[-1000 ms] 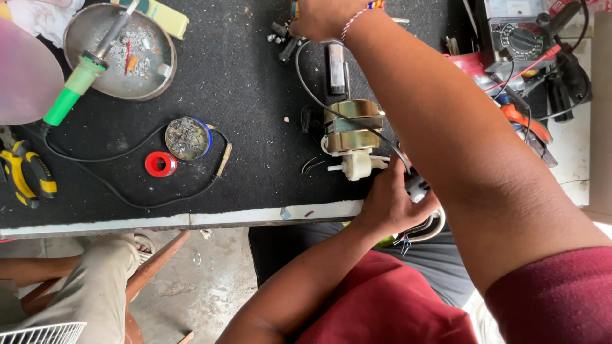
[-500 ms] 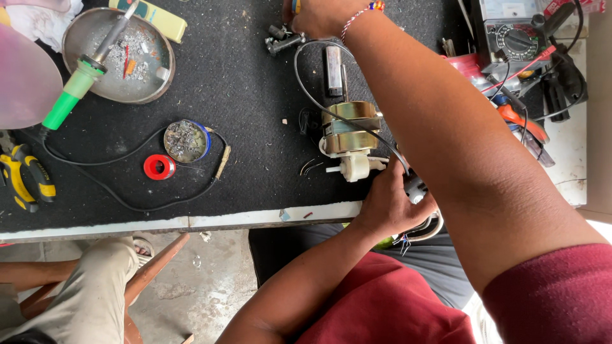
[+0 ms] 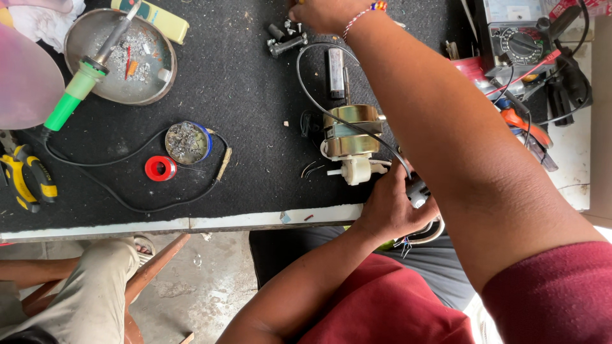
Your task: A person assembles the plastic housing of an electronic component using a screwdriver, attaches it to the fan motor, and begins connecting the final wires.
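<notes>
My right hand (image 3: 328,13) reaches across the black mat to its far edge, partly cut off by the frame, right next to small dark metal bolts (image 3: 285,37). Whether it holds anything is hidden. My left hand (image 3: 389,210) is at the table's near edge, closed around a grey cable end (image 3: 417,191). A black cable (image 3: 306,89) loops from there to a small motor (image 3: 347,130) with a brass-coloured casing and a white plastic gearbox (image 3: 354,171). A black block (image 3: 336,64) lies just beyond the motor.
A green-handled soldering iron (image 3: 80,86) rests on a metal dish (image 3: 153,89). A solder tin (image 3: 186,141), a red roll (image 3: 159,168) and yellow pliers (image 3: 25,178) lie left. A multimeter (image 3: 516,32) with leads sits far right. Another person's leg (image 3: 76,293) is lower left.
Both hands stay where they were; only the view has shifted slightly.
</notes>
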